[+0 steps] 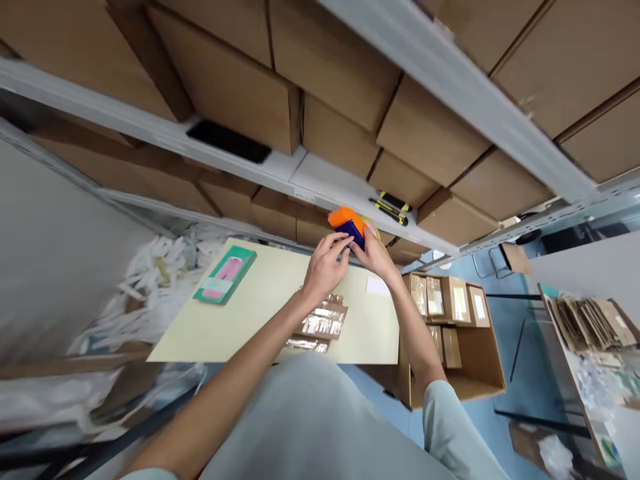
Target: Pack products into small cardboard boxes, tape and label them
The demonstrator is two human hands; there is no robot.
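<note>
Above the far edge of the table, my right hand [376, 255] grips an orange and dark-blue tape dispenser [347, 219]. Part of a pale yellow roll shows behind its right side. The fingers of my left hand [327, 261] are bent together against the dispenser's dark-blue part; whether they pinch a tape end is too small to tell. Below my left wrist lie several flat brown packets with shiny tape [323, 323], partly covered by the forearm. A white slip of paper [377, 287] rests on the table near my right forearm.
The pale yellow table [265, 287] bears a green box with a pink window [226, 275]. Box cutters [393, 208] and a black flat object [229, 141] lie on the shelf among cartons. An open carton [473, 370] holds taped packages at right. White scraps [160, 273] pile up left.
</note>
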